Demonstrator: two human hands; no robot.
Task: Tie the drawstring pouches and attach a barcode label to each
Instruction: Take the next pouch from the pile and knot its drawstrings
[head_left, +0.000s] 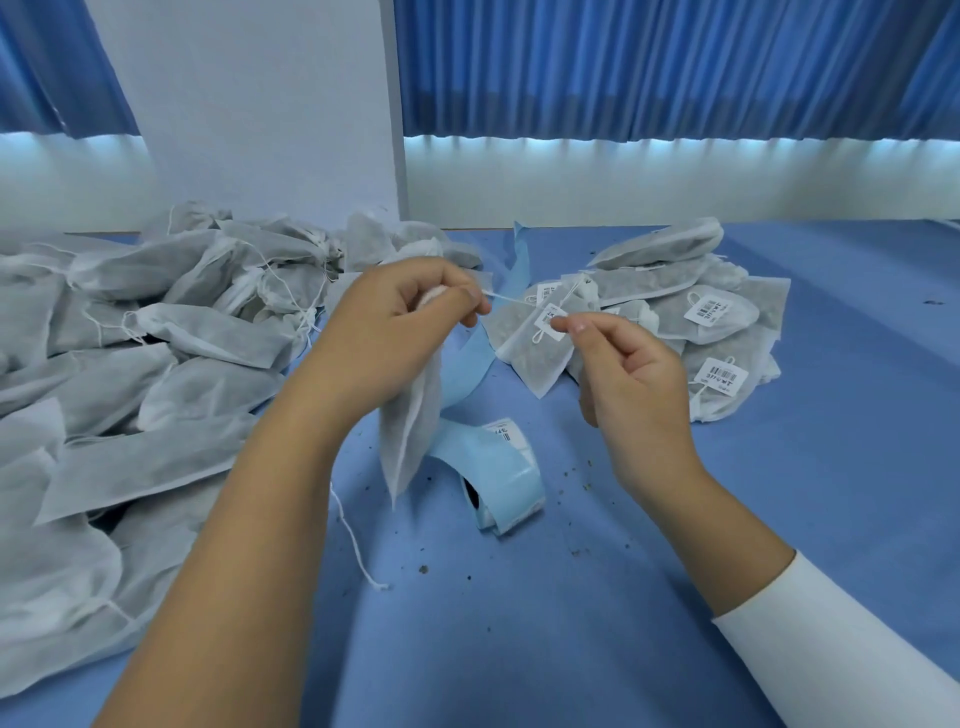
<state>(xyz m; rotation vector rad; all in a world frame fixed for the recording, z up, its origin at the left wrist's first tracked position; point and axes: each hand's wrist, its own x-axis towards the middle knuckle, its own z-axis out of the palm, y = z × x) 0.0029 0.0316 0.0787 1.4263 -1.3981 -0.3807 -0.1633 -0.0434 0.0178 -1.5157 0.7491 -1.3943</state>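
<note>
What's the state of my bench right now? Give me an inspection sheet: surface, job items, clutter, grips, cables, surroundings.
Surface: blue table cover, flat, with specks on it.
Job's things: held pouch hangs over the label roll, which lies on its side. The drawstring runs between both hands. The unlabelled pouches are piled on the left, the labelled pouches on the right.
Clutter: dark crumbs scattered near the roll. A blue liner strip trails away from it.
Grips: left hand grips the held pouch's neck. Right hand pinches the drawstring.
Cables: nothing seen.
Surroundings: blue curtain and white panel behind the table.
</note>
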